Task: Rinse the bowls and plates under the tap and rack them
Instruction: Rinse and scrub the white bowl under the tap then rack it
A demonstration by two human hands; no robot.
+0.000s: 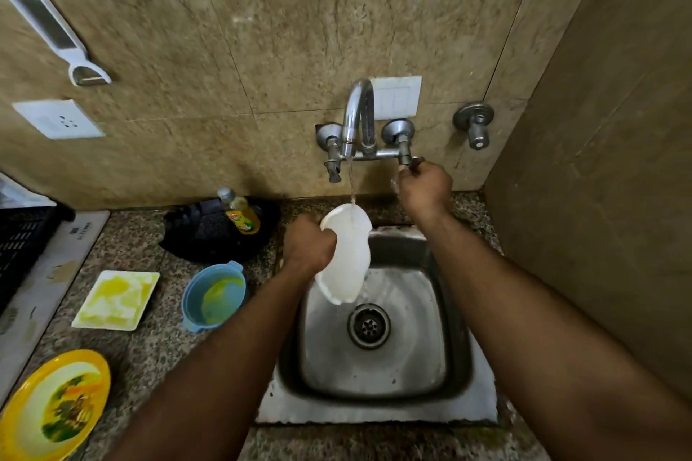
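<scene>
Rinsing a white plate [346, 258] under the tap [355, 116].
Left hand [309, 241] gripped it; right hand [423, 187] grasped the tap handle [413, 162]; racking looked next.

On the wall to my upper left I see a white peeler [52, 26] hanging, a socket [60, 119] below it. A switch plate [397, 96] sits behind the spout, a lone valve [475, 123] to its right. A soap bottle [239, 213] stands on a black cloth [209, 236] on the table [149, 348].
</scene>
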